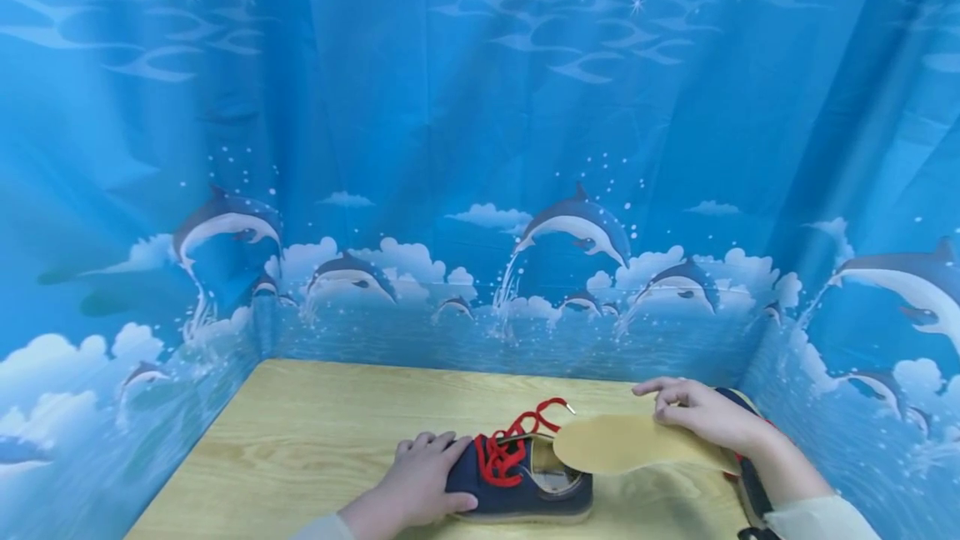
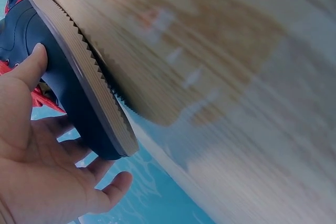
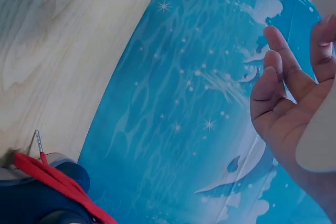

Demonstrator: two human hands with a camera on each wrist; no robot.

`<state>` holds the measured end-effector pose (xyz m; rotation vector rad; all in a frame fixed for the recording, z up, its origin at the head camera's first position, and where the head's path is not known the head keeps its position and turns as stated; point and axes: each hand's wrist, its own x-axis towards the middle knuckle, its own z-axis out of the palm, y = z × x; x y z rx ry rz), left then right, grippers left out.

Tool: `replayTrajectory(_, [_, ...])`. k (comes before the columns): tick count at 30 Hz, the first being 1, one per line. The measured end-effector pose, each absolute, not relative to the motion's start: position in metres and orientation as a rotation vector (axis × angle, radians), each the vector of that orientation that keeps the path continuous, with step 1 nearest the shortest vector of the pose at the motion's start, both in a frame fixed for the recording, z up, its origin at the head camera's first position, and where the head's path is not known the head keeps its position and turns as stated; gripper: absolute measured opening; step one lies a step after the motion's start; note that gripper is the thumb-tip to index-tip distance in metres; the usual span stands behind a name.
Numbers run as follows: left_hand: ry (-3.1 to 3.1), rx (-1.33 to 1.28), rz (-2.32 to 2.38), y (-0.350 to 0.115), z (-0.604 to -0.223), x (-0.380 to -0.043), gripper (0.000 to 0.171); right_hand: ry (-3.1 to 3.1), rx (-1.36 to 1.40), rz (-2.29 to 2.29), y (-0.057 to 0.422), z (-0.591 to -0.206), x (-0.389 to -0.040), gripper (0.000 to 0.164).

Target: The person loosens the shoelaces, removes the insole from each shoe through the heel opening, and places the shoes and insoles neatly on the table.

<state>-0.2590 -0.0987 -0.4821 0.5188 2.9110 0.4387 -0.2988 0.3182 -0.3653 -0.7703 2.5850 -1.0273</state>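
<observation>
A navy shoe [image 1: 528,503] with red laces [image 1: 498,467] lies sole down on the table, toe to the left. My left hand [image 1: 420,477] grips its toe end, and in the left wrist view the thumb presses one side of the navy upper [image 2: 58,80]. My right hand [image 1: 701,413] holds a tan insole [image 1: 618,444] between thumb and fingers, some fingers stretched out. The insole's broad end overlaps the shoe's heel opening in the head view. In the right wrist view, the insole's pale underside [image 3: 317,140] partly covers the palm.
A second navy shoe [image 1: 752,492] with a red lace [image 3: 58,179] stands at the table's right side, partly hidden by my right forearm. The wood-grain table [image 1: 300,432] ends at a blue dolphin-print curtain [image 1: 465,123] at the back and sides.
</observation>
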Motion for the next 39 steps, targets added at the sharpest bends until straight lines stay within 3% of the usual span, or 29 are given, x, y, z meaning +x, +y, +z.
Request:
replayTrajectory(12, [2.917,0.513,0.435,-0.098,-0.482,-0.259,0.086,2.807,-0.542,-1.023,0.33,-0.37,-0.3,0.025])
replayTrajectory(27, [2.905,0.492,0.445,-0.097,-0.478,-0.258,0.086,3.248,-0.308,-0.76,0.326,-0.418,-0.304,0.034])
replayTrajectory(39, [2.893,0.481,0.448,-0.097,-0.479,-0.258,0.086,3.179,0.039,-0.716,0.322,-0.454,-0.308,0.041])
